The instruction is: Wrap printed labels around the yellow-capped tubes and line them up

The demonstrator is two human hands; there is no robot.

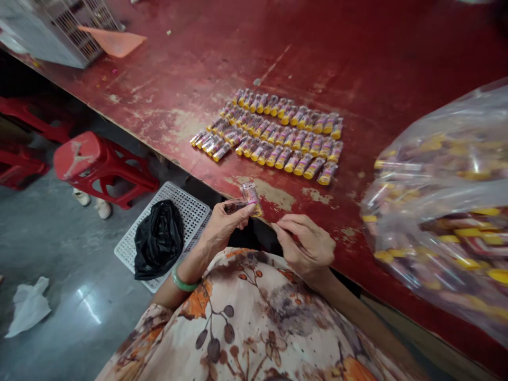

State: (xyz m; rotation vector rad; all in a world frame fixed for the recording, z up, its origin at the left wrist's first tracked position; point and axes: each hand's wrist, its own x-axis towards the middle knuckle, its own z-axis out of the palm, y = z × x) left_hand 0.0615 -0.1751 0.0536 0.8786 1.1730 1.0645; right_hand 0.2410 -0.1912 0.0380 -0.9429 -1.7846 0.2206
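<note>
My left hand (224,225), with a green bangle on the wrist, is closed on a small clear-wrapped tube (251,197) with a printed label and a yellowish end. A second wrapped piece seems to stick out behind the fingers. To the right, my right hand (305,243) is held in a pinch near the table's front edge, apart from the tube. Whatever its fingertips hold, if anything, is too small to make out. Beyond both hands, rows of similar wrapped tubes (278,155) with yellow caps lie side by side on the red table (190,63).
A big clear plastic bag (391,196) full of yellow-capped tubes rests at the right. At the far left stand a grey crate (65,39) and an orange scoop-like piece (119,43). Below are a red stool (85,153) and a black bag (161,238) on a white crate (190,201).
</note>
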